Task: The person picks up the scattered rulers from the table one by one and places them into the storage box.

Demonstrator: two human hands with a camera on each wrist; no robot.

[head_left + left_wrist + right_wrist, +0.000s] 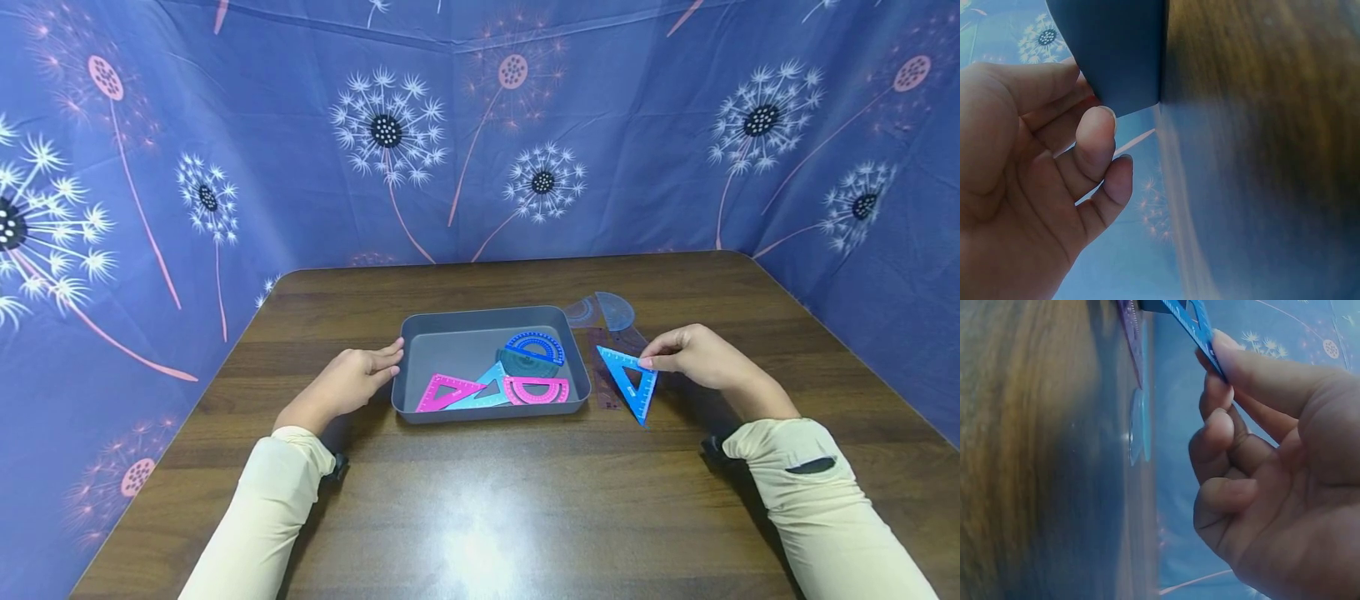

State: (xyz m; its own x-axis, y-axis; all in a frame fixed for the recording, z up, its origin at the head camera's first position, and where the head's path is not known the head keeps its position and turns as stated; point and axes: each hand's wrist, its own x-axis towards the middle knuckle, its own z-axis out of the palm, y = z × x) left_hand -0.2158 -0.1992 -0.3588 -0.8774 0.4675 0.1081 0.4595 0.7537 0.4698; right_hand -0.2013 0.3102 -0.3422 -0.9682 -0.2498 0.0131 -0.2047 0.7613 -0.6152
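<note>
Honestly, that right-hand grip (pixel 697 358) looks decent: thumb and fingers pinching one corner of the blue plastic triangular set square (pixel 640 405), which is held tilted over the wooden desk (pixel 465 471), just right of the grey rectangular tray (pixel 487 416). Left hand (pixel 345 379) rests relaxed fingers against the tray's left end; I'd keep that pressure light. I'd also keep the set square off the clear blue half-round protractor (pixel 617 313). Mind the tray's raised right rim; inside, the back left has most room

Left hand (pixel 1025 181), fingers (pixel 1095 132) at the edge of a dark tray (pixel 1124 53), brown tabletop (pixel 1266 137) alongside
</note>
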